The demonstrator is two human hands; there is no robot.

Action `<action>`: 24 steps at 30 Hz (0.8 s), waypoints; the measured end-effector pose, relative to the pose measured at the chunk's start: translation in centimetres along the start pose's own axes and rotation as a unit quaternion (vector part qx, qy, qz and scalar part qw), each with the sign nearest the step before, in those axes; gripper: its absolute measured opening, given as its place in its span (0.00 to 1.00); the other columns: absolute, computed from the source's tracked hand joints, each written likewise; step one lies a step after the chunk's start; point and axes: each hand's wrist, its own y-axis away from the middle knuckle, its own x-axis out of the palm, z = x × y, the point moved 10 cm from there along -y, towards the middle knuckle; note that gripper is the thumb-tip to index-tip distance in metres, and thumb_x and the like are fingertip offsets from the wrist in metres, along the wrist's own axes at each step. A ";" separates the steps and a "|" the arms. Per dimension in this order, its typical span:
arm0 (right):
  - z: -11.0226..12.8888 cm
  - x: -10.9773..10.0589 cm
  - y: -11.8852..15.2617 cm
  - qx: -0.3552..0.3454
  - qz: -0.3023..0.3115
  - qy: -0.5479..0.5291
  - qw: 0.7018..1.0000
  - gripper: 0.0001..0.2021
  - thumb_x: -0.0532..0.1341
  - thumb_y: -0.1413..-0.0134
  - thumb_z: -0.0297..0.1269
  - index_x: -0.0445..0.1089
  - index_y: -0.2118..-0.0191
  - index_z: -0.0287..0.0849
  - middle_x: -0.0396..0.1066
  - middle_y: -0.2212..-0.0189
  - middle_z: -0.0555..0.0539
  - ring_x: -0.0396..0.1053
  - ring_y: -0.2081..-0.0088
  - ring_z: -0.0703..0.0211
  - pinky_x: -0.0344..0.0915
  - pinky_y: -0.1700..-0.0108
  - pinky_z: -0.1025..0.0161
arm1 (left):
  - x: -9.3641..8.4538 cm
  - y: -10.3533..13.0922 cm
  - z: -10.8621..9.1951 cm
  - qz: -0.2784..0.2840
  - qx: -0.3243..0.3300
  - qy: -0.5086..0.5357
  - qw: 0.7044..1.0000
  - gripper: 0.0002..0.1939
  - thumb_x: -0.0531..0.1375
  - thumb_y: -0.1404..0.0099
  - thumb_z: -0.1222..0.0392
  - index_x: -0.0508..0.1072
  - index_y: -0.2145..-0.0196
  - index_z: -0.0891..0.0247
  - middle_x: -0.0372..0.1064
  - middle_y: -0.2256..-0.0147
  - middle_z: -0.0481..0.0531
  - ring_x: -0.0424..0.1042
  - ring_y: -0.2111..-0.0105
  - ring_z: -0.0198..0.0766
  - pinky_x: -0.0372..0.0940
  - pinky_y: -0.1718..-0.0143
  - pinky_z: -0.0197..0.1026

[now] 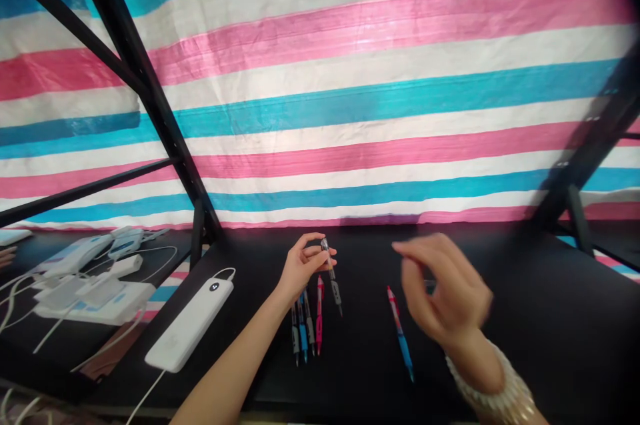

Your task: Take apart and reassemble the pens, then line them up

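Note:
My left hand (309,263) pinches a clear-barrelled pen with a grey grip (332,275), its tip slanting down toward the black tabletop (360,358). Below that hand several pens lie side by side: a grey-grip pen (295,333), a blue pen (303,328), another grey-grip pen (309,325) and a pink pen (320,318). Their upper ends are partly behind my left hand. My right hand (447,291), blurred, is raised at the right with thumb and index finger curled together; what they hold, if anything, is unclear. A pen with a red top and blue grip (401,335) lies left of it.
A white power bank (193,325) with a cable lies at the left. Beyond it stand white power strips (100,298) with plugs and cords. Black metal posts (150,91) frame the table, and a striped plastic sheet (375,105) hangs behind. Another person's fingers (7,257) show at the far left.

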 end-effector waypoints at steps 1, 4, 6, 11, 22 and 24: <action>-1.2 1.7 -0.6 0.009 0.018 0.023 1.000 0.09 0.57 0.33 0.29 0.74 0.54 0.42 0.76 0.64 0.44 0.74 0.65 0.57 0.70 0.63 0.60 | 0.1 0.0 0.0 0.002 -0.004 0.000 1.000 0.26 0.74 0.44 0.53 0.72 0.52 0.63 0.83 0.63 0.59 0.83 0.67 0.46 0.77 0.61 0.48; -4.2 5.9 -0.5 0.042 0.062 0.073 0.995 0.10 0.56 0.37 0.27 0.74 0.57 0.41 0.75 0.68 0.46 0.72 0.69 0.56 0.65 0.69 0.62 | 0.2 0.1 0.2 0.004 -0.013 -0.003 1.000 0.25 0.75 0.45 0.53 0.73 0.54 0.63 0.83 0.65 0.58 0.83 0.68 0.47 0.77 0.62 0.48; -5.2 7.3 0.5 0.054 0.075 0.093 0.991 0.10 0.56 0.38 0.27 0.74 0.58 0.41 0.74 0.68 0.46 0.72 0.68 0.56 0.64 0.68 0.62 | 0.1 0.1 0.3 0.001 -0.018 -0.008 1.000 0.24 0.75 0.46 0.53 0.73 0.55 0.63 0.82 0.66 0.58 0.83 0.68 0.47 0.76 0.64 0.47; -6.0 8.9 2.9 0.066 0.108 0.113 0.985 0.09 0.56 0.38 0.27 0.74 0.60 0.42 0.76 0.67 0.47 0.73 0.66 0.56 0.63 0.66 0.62 | -0.4 0.1 0.6 -0.018 -0.031 -0.015 0.999 0.24 0.74 0.43 0.52 0.74 0.52 0.63 0.82 0.66 0.56 0.82 0.71 0.43 0.75 0.68 0.42; -6.8 10.3 4.2 0.069 0.160 0.159 0.972 0.09 0.56 0.37 0.28 0.72 0.66 0.44 0.76 0.69 0.47 0.73 0.65 0.53 0.59 0.67 0.60 | -0.3 0.2 1.5 -0.019 -0.058 -0.018 0.998 0.22 0.76 0.47 0.54 0.75 0.58 0.63 0.82 0.69 0.55 0.82 0.72 0.45 0.76 0.69 0.44; -6.7 10.3 4.3 0.067 0.161 0.165 0.971 0.09 0.56 0.37 0.29 0.71 0.67 0.44 0.76 0.69 0.47 0.73 0.65 0.53 0.58 0.67 0.60 | -0.4 0.2 1.7 -0.021 -0.063 -0.020 0.998 0.23 0.75 0.47 0.54 0.75 0.57 0.63 0.82 0.68 0.55 0.82 0.72 0.45 0.76 0.68 0.44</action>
